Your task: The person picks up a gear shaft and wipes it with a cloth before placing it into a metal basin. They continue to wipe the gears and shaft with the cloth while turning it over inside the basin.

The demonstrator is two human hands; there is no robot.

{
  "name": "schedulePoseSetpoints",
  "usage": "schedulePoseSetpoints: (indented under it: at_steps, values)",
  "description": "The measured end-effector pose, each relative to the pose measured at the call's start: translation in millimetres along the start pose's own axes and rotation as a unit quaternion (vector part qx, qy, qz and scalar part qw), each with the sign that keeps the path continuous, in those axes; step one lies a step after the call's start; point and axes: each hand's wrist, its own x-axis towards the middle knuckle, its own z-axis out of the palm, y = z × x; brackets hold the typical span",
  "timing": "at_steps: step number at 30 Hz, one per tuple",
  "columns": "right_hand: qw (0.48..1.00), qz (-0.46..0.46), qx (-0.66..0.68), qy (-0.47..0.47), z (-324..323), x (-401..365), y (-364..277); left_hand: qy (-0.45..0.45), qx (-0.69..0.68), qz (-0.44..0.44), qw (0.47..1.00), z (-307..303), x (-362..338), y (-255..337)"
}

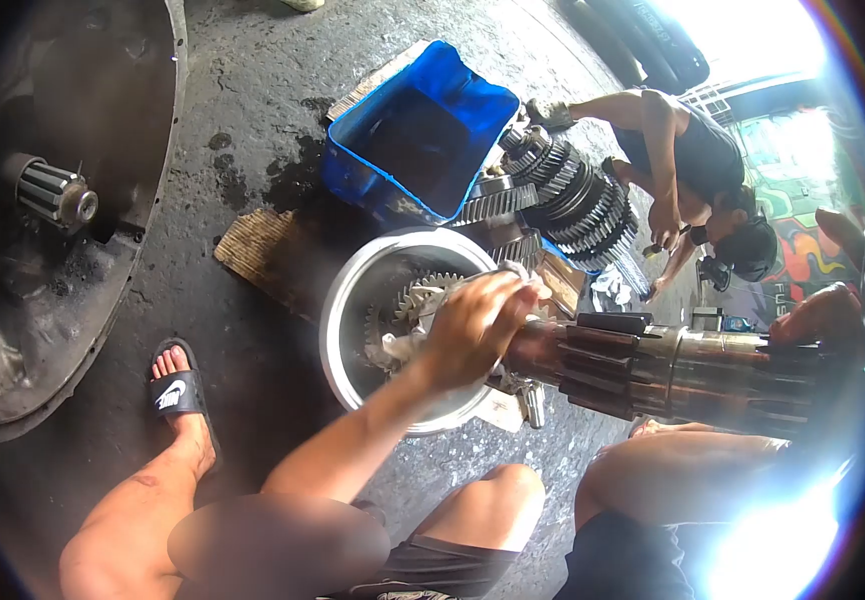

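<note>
My left hand (478,325) is closed round a whitish rag (516,270), at the near end of a thick splined metal shaft (643,370). The shaft stretches to the right, its far end lost in glare and shadow. Just beneath my hand sits a silver ring-shaped housing (338,350) with a toothed gear (383,325) inside, partly covered by my fingers and wrist. A hand (818,315) touches the shaft's right end; its direction suggests another person's. My right hand is not visible.
A blue cut-open container (338,175) holds dark liquid behind the housing. Beside it lies a gear cluster (583,200), where a crouching person (688,150) works. A large bell-shaped casing (158,190) stands left. Cardboard (253,245) lies on stained floor. Someone's bare leg (693,475) is at right.
</note>
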Motion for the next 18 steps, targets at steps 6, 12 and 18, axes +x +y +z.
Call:
schedulePoseSetpoints:
  at_steps: [6, 12, 18]
  values:
    - [1.000, 0.006, 0.003, 0.005, -0.4, 3.1, -0.2, 0.183, 0.114, 0.169, 0.962, 17.8, -45.7, 28.1]
    - [1.000, 0.005, 0.009, 0.009, -1.9, 2.7, -0.6, 0.260, 0.016, 0.063, 0.963, 19.3, -44.3, 13.1]
    - [1.000, 0.009, 0.004, 0.008, -2.8, 0.7, 0.1, 0.199, -0.011, 0.156, 0.967, -1.9, -22.2, 2.7]
